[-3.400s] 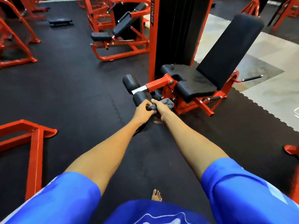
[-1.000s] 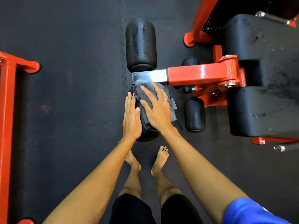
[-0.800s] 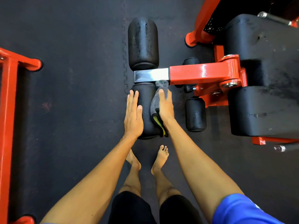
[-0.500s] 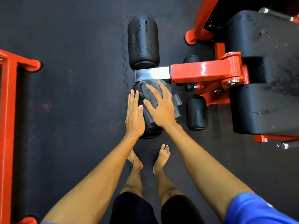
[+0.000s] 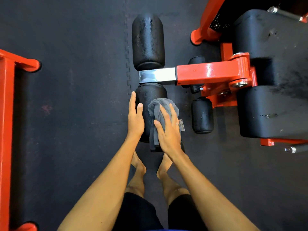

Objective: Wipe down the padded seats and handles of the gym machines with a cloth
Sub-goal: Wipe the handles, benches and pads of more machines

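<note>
I look straight down at a leg machine's near black roller pad [image 5: 150, 94]. My left hand [image 5: 135, 119] lies flat with straight fingers against the pad's left side. My right hand [image 5: 168, 130] presses a bunched grey cloth [image 5: 156, 112] onto the pad's top and right side, fingers spread and straight. The cloth hangs down over the pad's near end. A second, far roller pad [image 5: 148, 40] sits beyond the chrome bar [image 5: 156, 75] on the orange arm [image 5: 210, 73]. The black padded seat [image 5: 273, 112] is at the right.
A smaller black roller [image 5: 202, 115] lies just right of my right hand. An orange frame [image 5: 6, 130] of another machine runs along the left edge. The machine's handle bar [image 5: 295, 148] sticks out at lower right. My bare feet [image 5: 138, 164] stand on black rubber flooring.
My right hand has slid the cloth toward me along the near roller pad, from beside the chrome bar to the pad's near half. My left hand has stayed flat on the pad's left side.
</note>
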Motion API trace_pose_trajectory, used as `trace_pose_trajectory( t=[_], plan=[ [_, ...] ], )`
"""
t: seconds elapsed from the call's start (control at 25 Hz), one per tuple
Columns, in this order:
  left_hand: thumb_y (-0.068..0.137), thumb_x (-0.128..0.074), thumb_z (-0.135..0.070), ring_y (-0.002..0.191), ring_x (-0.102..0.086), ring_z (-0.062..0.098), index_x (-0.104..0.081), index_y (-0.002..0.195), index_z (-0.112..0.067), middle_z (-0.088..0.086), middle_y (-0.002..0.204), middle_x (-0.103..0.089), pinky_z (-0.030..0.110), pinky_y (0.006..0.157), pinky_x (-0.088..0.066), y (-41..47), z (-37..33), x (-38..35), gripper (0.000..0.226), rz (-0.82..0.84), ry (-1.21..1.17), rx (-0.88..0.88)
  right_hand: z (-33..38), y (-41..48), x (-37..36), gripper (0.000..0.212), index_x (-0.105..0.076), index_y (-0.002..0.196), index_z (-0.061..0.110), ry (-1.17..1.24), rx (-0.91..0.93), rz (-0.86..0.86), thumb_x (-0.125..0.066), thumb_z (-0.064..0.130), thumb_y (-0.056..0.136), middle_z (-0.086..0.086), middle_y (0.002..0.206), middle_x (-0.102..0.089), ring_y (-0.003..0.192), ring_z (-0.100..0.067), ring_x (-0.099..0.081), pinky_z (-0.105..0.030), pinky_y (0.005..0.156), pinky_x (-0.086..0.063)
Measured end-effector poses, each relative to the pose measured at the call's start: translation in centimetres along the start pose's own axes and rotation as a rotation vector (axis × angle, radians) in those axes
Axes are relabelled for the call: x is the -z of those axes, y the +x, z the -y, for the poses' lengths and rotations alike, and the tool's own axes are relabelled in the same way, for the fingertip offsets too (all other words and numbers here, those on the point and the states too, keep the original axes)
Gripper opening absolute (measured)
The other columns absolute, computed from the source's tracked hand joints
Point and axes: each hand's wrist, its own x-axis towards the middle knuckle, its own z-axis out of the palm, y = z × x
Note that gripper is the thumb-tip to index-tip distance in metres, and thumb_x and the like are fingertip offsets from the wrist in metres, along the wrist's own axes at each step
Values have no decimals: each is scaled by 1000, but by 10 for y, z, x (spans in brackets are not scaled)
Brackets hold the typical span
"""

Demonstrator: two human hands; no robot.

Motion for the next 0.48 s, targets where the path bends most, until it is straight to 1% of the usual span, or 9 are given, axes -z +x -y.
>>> trace_pose_trajectory(
  t=[0.12, 0.24, 0.32, 0.4, 0.48],
  plan=[
    [110, -30, -23, 153, -8, -4, -13, 164, -25, -15, 169, -10, 35, 129, -9, 1, 1, -7, 56, 23, 19, -20, 23, 45, 1, 52, -30, 157, 49, -161, 37, -42, -35, 55, 105, 8, 172, -10, 156, -30, -17, -56, 121, -25],
    [107, -27, -27, 154, -3, -2, -10, 163, -22, -16, 168, -5, 31, 129, -4, -2, 1, -10, 58, 32, 55, -70, 43, 89, 1, 50, -29, 158, 48, -242, -4, -16, -37, 51, 108, 6, 171, -13, 155, -38, -17, -64, 118, -25],
    [110, -26, -27, 155, -4, 0, -11, 162, -20, -14, 168, -6, 26, 127, -4, -4, -4, -9, 55, 59, 24, -84, 44, 86, 2, 51, -30, 158, 47, -244, -6, -32, -39, 50, 108, 6, 171, -15, 154, -37, -17, -63, 118, -27],
    [113, -26, -22, 154, -8, 0, -13, 163, -17, -8, 170, -9, 21, 126, -9, -3, -5, -3, 52, 65, -46, -55, 37, 54, 3, 53, -31, 158, 44, -280, 73, -64, -40, 49, 106, 5, 172, -14, 156, -35, -17, -59, 118, -31],
    [113, -25, -21, 153, -12, 1, -15, 163, -17, -6, 170, -12, 24, 127, -11, 1, -2, 4, 51, 68, -90, -3, 24, 12, -1, 53, -35, 158, 41, -303, 142, -67, -41, 47, 106, 4, 172, -14, 157, -33, -14, -57, 118, -33]
  ],
)
